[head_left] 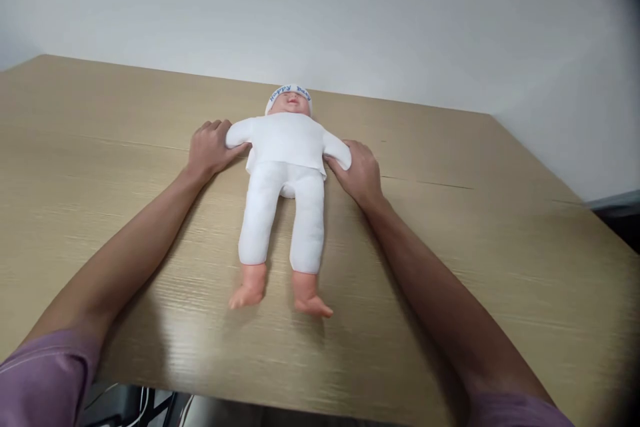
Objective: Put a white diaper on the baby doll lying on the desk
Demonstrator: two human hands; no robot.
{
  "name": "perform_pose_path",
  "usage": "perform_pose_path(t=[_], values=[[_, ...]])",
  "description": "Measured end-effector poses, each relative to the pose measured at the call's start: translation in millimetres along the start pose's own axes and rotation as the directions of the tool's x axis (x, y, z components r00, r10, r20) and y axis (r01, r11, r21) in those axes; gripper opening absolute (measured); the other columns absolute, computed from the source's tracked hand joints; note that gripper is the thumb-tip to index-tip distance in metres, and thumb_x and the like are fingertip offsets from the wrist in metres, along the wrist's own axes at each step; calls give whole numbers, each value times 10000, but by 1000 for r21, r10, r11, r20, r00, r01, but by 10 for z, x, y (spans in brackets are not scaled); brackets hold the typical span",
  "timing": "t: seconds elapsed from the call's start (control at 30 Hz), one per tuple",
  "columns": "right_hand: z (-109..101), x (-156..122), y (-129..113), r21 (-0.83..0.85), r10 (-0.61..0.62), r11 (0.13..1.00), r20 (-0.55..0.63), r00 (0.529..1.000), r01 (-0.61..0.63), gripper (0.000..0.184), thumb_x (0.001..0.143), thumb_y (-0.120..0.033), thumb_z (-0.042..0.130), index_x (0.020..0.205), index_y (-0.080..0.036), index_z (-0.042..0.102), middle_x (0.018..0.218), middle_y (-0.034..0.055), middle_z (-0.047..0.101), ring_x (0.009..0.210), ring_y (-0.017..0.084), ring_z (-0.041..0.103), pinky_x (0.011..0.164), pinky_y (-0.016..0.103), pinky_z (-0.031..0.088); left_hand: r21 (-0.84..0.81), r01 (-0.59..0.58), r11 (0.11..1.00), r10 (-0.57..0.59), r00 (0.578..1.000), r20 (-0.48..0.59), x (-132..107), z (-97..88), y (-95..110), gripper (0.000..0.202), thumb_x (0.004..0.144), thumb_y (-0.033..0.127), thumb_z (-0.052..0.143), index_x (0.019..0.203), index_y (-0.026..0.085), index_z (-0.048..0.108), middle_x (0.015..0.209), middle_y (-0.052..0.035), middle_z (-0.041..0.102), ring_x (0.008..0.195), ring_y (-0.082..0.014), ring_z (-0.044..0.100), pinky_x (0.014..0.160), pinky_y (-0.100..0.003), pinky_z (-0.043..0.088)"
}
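Observation:
A baby doll [287, 140] in a white top and white trousers lies on its back on the wooden table [125, 107]. Its head, in a white cap with blue lettering, points to the far edge, and its bare feet point towards me. My left hand [210, 147] is closed around the doll's sleeved arm on the left side, thumb beneath it. On the other side my right hand [359, 170] grips the opposite sleeved arm. The doll's own hands are hidden in the sleeves or in my grip.
A pale wall [320, 13] rises behind the table's far edge. Thin seams run across the tabletop. Below the near edge, at the lower left, white cables [143, 407] and dark frame parts show. Something dark stands past the right edge.

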State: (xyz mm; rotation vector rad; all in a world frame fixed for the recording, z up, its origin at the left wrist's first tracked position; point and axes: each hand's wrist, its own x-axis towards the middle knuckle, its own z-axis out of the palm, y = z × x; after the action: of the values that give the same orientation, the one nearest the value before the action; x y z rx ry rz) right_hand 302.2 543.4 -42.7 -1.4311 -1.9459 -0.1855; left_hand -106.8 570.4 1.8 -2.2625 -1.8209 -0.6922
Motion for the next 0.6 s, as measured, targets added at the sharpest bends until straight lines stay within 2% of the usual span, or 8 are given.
perform_pose_path(t=[0.1,0.17,0.3,0.37,0.47,0.53,0.6], values=[[84,140,124,2,-17,1000,13,1000,17,734,1109,-843,451,1365,-202,703,1269,201,794,1162,410,700,1070,581,578,21,-3,1000,3,1000,5,126,89,-42,769,998,939,501,1171,223,722,1168,-185,757,1189,-418,630,984,-488,456],[108,195,167,-7,-16,1000,26,1000,16,733,1115,-826,455,1376,-192,712,1286,211,789,1182,422,689,1096,605,554,32,-8,999,8,1000,-4,146,114,-53,802,979,970,501,1206,235,729,1192,-177,763,1234,-428,615,1088,-528,427],[37,190,65,-53,27,998,-3,1000,-27,718,1115,-779,504,1462,-183,704,1355,241,752,1280,456,644,1151,668,493,-1,-10,1000,10,999,-51,43,48,-1,888,952,1006,518,1394,257,701,1397,-197,735,1384,-467,571,1274,-638,270],[-59,101,-113,-46,47,998,-70,996,-50,722,1127,-746,494,1553,-184,650,1455,252,705,1363,463,611,1175,680,481,-52,26,998,-31,996,-87,-64,-23,67,946,947,995,555,1521,248,634,1565,-237,653,1494,-492,519,1297,-650,245],[-247,-204,-543,60,97,994,-200,975,-86,639,1183,-641,370,1587,-204,601,1512,233,676,1412,433,609,1213,679,475,-124,107,986,-123,984,-126,-280,-154,234,944,983,904,627,1618,210,544,1705,-291,531,1590,-512,448,1292,-654,269],[-392,-507,-889,186,184,973,-282,942,-135,587,1206,-568,276,1537,-224,618,1451,214,699,1364,410,648,1205,670,497,-162,155,974,-178,974,-137,-486,-287,400,797,1057,786,613,1587,194,558,1698,-289,541,1569,-495,472,1287,-650,298],[-553,-817,-1208,297,266,939,-307,914,-173,586,1209,-540,219,1510,-248,628,1421,203,701,1349,406,665,1170,662,530,-226,137,964,-170,976,-136,-791,-495,609,584,1127,651,552,1492,198,611,1614,-254,620,1494,-448,540,1270,-624,361]])
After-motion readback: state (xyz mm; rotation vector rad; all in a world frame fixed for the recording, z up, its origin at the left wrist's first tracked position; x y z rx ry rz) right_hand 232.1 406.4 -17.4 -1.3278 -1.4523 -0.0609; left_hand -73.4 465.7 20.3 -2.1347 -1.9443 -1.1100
